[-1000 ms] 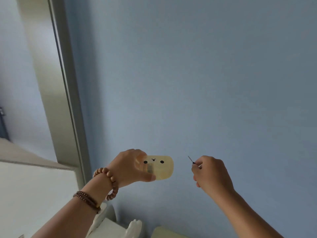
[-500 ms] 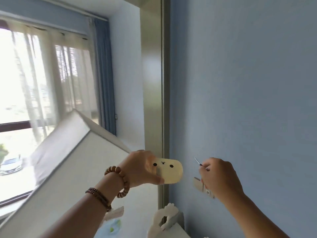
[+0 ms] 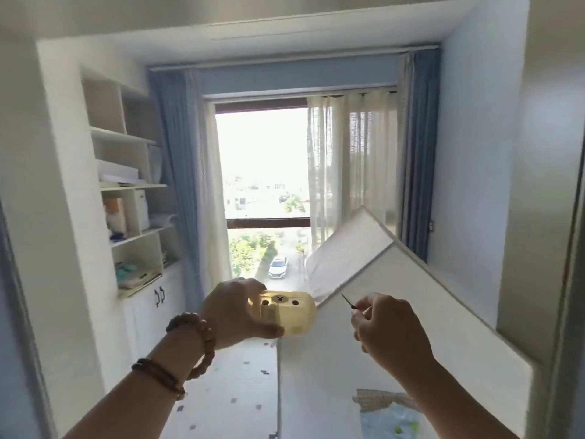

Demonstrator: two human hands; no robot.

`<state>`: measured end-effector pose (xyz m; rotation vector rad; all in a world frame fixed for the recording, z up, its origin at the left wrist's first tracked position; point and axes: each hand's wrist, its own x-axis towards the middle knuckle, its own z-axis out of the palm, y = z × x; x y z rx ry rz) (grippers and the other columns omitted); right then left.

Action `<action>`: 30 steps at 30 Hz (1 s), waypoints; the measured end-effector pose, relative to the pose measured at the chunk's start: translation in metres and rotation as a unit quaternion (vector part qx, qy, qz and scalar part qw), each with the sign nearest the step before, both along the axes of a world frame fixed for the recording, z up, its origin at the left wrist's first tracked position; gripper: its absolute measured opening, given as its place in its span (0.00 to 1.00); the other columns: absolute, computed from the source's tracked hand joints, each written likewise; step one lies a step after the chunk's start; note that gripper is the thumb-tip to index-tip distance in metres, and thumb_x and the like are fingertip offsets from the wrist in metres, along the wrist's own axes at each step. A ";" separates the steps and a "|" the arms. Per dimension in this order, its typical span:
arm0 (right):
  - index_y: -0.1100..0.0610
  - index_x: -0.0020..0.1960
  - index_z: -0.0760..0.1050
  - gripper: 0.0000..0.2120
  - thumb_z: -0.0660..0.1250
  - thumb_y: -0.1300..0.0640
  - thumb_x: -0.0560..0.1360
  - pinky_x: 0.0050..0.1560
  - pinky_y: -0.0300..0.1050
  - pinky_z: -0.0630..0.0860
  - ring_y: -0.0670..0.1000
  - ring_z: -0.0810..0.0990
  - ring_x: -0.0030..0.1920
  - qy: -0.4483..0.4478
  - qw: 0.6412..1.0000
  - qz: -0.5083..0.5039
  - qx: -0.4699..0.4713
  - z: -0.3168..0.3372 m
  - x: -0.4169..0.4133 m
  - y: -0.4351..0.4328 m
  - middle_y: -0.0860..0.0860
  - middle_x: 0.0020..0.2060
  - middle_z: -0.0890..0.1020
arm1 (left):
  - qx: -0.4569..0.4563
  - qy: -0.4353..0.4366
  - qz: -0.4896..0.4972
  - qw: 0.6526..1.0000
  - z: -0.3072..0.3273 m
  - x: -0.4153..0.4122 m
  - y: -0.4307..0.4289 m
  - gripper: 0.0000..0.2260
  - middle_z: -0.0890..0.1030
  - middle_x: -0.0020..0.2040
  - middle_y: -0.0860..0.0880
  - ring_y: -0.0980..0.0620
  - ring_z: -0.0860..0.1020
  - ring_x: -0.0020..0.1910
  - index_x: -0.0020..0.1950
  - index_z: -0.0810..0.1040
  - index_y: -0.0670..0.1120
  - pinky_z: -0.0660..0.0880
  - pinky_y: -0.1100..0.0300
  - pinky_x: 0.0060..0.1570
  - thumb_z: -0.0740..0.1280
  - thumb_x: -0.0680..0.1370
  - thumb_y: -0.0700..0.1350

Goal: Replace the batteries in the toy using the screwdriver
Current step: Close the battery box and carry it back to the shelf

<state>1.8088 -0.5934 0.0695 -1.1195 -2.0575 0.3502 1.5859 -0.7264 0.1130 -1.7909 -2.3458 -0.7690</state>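
Seemingly little was done: the left hand (image 3: 234, 315) curled fingers and thumb round the yellow toy (image 3: 285, 315), held aloft. Just right of the toy, the right hand (image 3: 389, 327) pinched the screwdriver (image 3: 348, 301), its tip apart from it. Unscrewing and battery swap likely remained.

Room in home, upper storey. Blue curtains (image 3: 177, 172) hanging either side of wide window (image 3: 262, 166); sheer curtain (image 3: 351, 172) covering its right half; white built-in shelves (image 3: 126, 153) holding boxes and papers over cabinet (image 3: 158, 299) doors; car (image 3: 278, 267) standing on street below; patterned floor (image 3: 234, 391) showing underneath.
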 end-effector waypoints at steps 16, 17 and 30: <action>0.51 0.47 0.83 0.09 0.66 0.50 0.73 0.45 0.47 0.84 0.48 0.86 0.34 -0.004 0.996 0.090 -0.001 0.008 -0.208 -0.029 0.49 0.33 0.87 | 0.006 -0.070 0.073 0.995 -0.003 -0.178 -0.061 0.38 0.81 0.54 0.53 0.56 0.79 0.51 0.67 0.73 0.48 0.79 0.62 0.51 0.79 0.62 0.61; 0.51 0.47 0.83 0.09 0.66 0.50 0.73 0.46 0.47 0.84 0.49 0.87 0.35 -0.006 0.996 0.089 -0.006 0.007 -0.220 -0.025 0.49 0.33 0.87 | 0.003 -0.070 0.070 0.995 -0.004 -0.190 -0.058 0.38 0.81 0.54 0.53 0.56 0.79 0.51 0.67 0.73 0.48 0.79 0.62 0.51 0.79 0.62 0.61; 0.54 0.46 0.83 0.08 0.67 0.53 0.74 0.45 0.50 0.85 0.51 0.87 0.36 -0.019 0.995 0.095 -0.005 -0.004 -0.381 0.079 0.49 0.33 0.87 | -0.006 -0.070 0.096 0.993 -0.013 -0.340 0.030 0.37 0.80 0.55 0.52 0.55 0.78 0.51 0.67 0.73 0.47 0.79 0.59 0.53 0.79 0.62 0.61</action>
